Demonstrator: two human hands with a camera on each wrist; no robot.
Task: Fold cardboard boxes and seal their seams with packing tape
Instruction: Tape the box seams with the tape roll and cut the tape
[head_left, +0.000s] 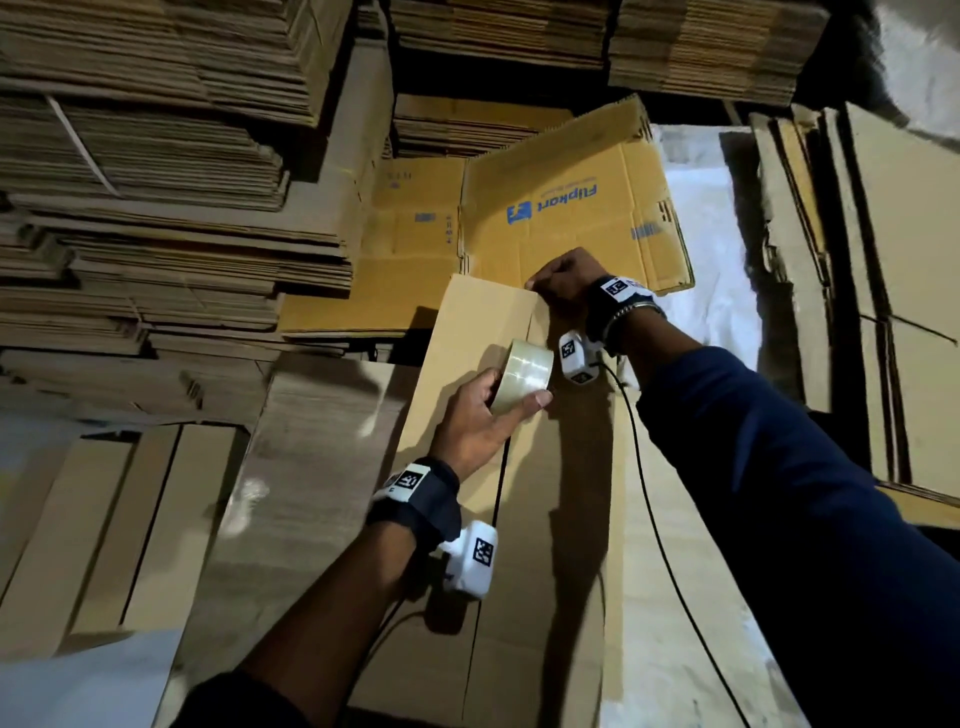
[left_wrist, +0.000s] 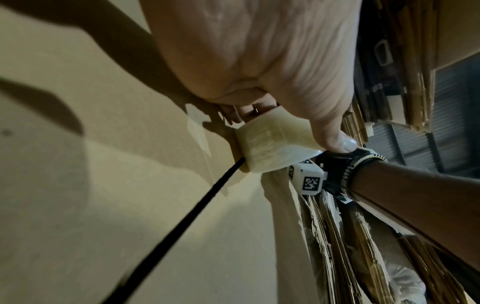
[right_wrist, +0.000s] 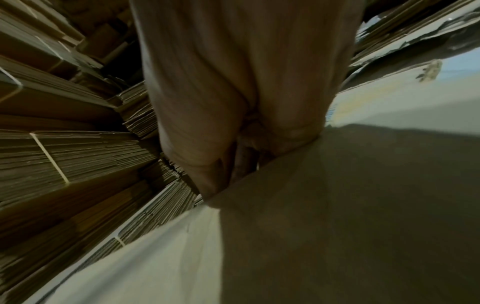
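A plain brown cardboard box (head_left: 467, 322) lies in front of me with its flaps folded shut; the dark seam (head_left: 498, 493) runs lengthwise toward the far edge. My left hand (head_left: 511, 402) grips a roll of clear packing tape (head_left: 524, 371) just above the seam; in the left wrist view the thumb and fingers of the left hand (left_wrist: 259, 72) wrap the tape roll (left_wrist: 270, 152). A strip of tape runs from the roll to the far edge. There my right hand (head_left: 550, 280) curls over the box edge, thumb on the tape end. The right wrist view shows the right hand (right_wrist: 233, 92) hooked on the box (right_wrist: 337, 205).
Tall stacks of flat cardboard (head_left: 156, 208) fill the left and back. A flat box printed in blue (head_left: 571, 208) lies beyond the right hand. More flat sheets lean at the right (head_left: 883, 260), beside a white sheet (head_left: 701, 234). Black wrist cables (head_left: 649, 493) trail over the box.
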